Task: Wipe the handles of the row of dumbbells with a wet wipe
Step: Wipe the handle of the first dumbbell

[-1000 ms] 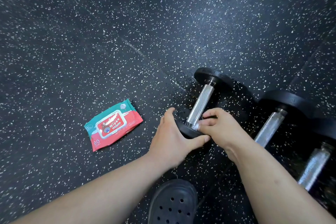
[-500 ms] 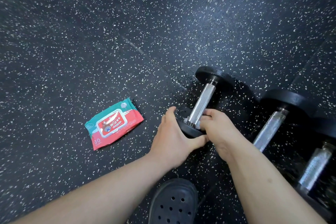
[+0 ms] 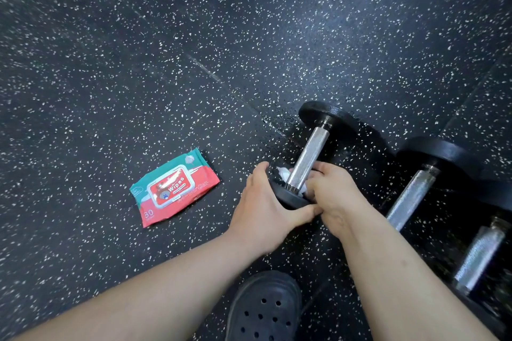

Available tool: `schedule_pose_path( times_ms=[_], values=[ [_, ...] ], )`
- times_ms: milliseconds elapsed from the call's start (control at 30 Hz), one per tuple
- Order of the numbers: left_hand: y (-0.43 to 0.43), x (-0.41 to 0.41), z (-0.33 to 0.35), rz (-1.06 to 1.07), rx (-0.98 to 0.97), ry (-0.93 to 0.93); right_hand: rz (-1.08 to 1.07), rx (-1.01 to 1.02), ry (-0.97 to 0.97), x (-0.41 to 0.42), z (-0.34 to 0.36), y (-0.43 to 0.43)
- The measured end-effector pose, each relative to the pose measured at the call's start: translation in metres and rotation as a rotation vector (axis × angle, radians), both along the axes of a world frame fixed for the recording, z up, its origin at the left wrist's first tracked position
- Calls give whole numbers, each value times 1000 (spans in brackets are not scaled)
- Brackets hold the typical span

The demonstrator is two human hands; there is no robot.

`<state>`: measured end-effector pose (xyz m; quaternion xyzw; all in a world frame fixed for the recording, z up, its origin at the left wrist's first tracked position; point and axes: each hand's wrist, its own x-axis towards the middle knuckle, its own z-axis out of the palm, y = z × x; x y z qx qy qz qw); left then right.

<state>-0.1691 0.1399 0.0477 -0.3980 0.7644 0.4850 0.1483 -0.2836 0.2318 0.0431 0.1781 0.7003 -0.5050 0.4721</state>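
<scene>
Chrome knurled handle [image 3: 310,155] of the nearest black round-headed dumbbell [image 3: 324,116], lying on speckled black rubber floor [image 3: 166,63]; head view.

Left hand [image 3: 266,207]: clamped over the near head, steadying.

Right hand [image 3: 335,196]: curled round the handle's near end, crumpled white wet wipe [image 3: 285,173] trapped beneath.

Advised: hold the head firm; slide and twist the wipe up the bare length.

Neighbouring dumbbells [image 3: 410,196]: just beside, rightward.

Red-and-teal wipes pack [image 3: 173,188]: leftward.
</scene>
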Motion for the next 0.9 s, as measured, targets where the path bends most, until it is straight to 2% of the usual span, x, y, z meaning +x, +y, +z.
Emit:
schedule_pose_path(
  times_ms=[267, 367, 533, 633, 800, 900],
  values=[
    [0, 0, 2, -3, -1, -3, 27, -8, 42, -1, 9, 6],
    [0, 0, 1, -5, -4, 2, -17, -26, 20, 0, 7, 5],
    [1, 1, 1, -12, -19, -3, 38, -92, -9, 1, 3, 5],
    [0, 1, 1, -15, -25, -1, 61, -42, 1, -2, 1, 13],
    [0, 1, 3, -14, -13, -3, 104, 100, 132, -6, 15, 24],
    [0, 0, 4, -21, -18, -5, 96, 113, 281, -16, 29, 24]
  ],
)
